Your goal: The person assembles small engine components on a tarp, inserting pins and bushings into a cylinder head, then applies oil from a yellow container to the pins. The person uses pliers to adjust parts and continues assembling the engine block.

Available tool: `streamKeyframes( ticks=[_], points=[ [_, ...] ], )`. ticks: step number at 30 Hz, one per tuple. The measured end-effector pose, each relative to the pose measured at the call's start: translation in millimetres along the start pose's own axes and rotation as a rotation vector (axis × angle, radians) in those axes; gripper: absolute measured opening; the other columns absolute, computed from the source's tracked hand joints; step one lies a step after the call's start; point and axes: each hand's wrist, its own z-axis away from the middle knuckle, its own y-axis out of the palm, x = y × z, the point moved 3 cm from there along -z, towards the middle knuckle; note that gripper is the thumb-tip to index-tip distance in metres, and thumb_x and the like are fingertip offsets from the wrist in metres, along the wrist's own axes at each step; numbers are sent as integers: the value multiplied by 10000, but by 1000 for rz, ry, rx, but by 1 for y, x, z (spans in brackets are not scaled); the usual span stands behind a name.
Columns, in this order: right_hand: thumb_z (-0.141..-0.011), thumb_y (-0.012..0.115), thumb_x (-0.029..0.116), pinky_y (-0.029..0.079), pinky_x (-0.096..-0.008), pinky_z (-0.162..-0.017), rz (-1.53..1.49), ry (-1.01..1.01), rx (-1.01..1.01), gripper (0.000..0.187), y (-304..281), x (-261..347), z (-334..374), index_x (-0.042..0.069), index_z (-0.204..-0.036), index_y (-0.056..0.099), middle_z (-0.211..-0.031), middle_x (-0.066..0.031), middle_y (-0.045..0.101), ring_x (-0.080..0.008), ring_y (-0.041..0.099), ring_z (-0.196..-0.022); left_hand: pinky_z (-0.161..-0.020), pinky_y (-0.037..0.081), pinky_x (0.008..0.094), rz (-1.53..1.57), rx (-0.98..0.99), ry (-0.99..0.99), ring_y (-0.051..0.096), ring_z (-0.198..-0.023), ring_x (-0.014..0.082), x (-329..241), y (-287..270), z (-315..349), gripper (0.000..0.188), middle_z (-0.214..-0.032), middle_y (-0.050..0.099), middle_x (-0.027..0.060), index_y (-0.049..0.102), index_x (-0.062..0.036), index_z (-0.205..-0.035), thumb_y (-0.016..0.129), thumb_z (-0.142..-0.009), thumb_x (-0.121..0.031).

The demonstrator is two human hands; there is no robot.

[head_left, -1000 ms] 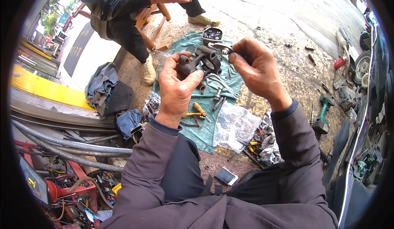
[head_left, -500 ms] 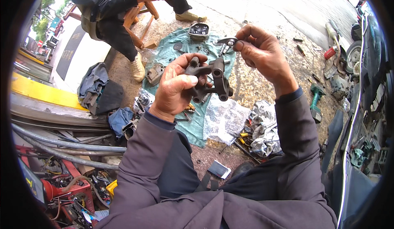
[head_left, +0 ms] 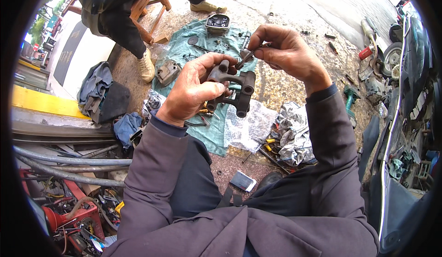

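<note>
My left hand (head_left: 186,91) is closed around one side of a dark metal rocker arm bracket (head_left: 246,83), a frame with round bored ends, held up over a green cloth (head_left: 218,139). Between the thumb and fingers of my right hand (head_left: 292,59) is a small metal rocker arm (head_left: 246,56), partly hidden by the fingers. It is tilted close to the bracket's upper side; whether the two touch I cannot tell. Beyond my hands a cylinder head (head_left: 217,23) and a grey metal casting (head_left: 168,72) rest on the cloth among small parts.
Another person (head_left: 122,22) sits on a wooden stool (head_left: 159,15) at the far left. Clear plastic wrap (head_left: 248,125) and a crumpled silvery sheet (head_left: 294,137) lie nearer me. A green power drill (head_left: 351,98) is at right. Metal pipes (head_left: 69,160) run along the left; a box (head_left: 242,181) lies between my feet.
My right hand has moved slightly left and turned the rocker arm, bringing it down nearer the bracket. My left hand has shifted slightly left with the bracket. The whole view has shifted a little.
</note>
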Motion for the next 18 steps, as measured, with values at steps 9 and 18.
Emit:
streamKeyframes(
  ticks=[9, 18],
  points=[
    [-889, 687, 56, 378, -157, -578, -182, 103, 169, 129, 9, -5, 3, 71, -1009, 645, -895, 66, 628, 12, 488, -693, -823, 531, 252, 95, 72, -51, 625, -902, 115, 1, 1, 1, 562, -1064, 622, 95, 495, 105, -1284, 594, -754, -53],
    [-895, 680, 56, 339, -155, -519, -236, 114, 225, 113, 14, -14, 0, 64, -1003, 646, -854, 66, 628, 18, 451, -617, -742, 516, 256, 270, 69, -117, 594, -789, 148, 7, -5, -2, 706, -985, 622, 120, 452, 126, -1307, 650, -706, -186]
  ],
)
